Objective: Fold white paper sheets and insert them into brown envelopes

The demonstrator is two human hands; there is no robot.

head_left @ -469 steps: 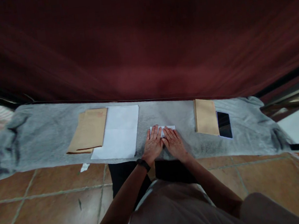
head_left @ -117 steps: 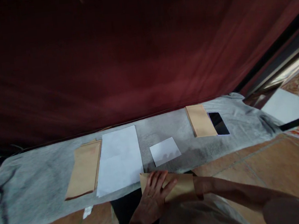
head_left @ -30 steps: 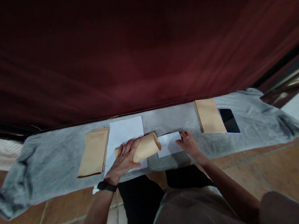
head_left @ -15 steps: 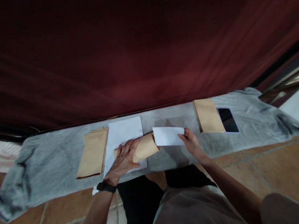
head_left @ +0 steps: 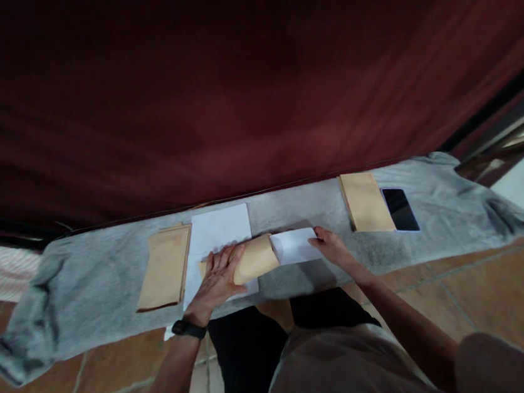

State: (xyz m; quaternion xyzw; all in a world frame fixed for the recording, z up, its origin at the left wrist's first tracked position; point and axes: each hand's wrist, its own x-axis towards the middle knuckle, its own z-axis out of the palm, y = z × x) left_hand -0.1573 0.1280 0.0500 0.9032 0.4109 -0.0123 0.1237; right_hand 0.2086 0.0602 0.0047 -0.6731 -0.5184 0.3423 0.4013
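Observation:
My left hand (head_left: 219, 280) lies with spread fingers on a brown envelope (head_left: 257, 259), pressing it down over white sheets (head_left: 222, 225). The envelope's open end faces right and bulges. In my right hand (head_left: 328, 244) is the right edge of a folded white paper (head_left: 295, 246), pinched between thumb and fingers. The paper's left end sits inside the envelope's mouth; how deep it reaches is hidden.
A stack of brown envelopes (head_left: 166, 267) lies left of the white sheets. Farther right are another brown stack (head_left: 367, 202) and a phone (head_left: 400, 209). All rest on a grey cloth (head_left: 102, 284) before a dark red curtain (head_left: 253, 122).
My right hand has moved slightly left and down with the white paper, whose left end is now in the envelope's mouth. My left hand has stayed on the envelope.

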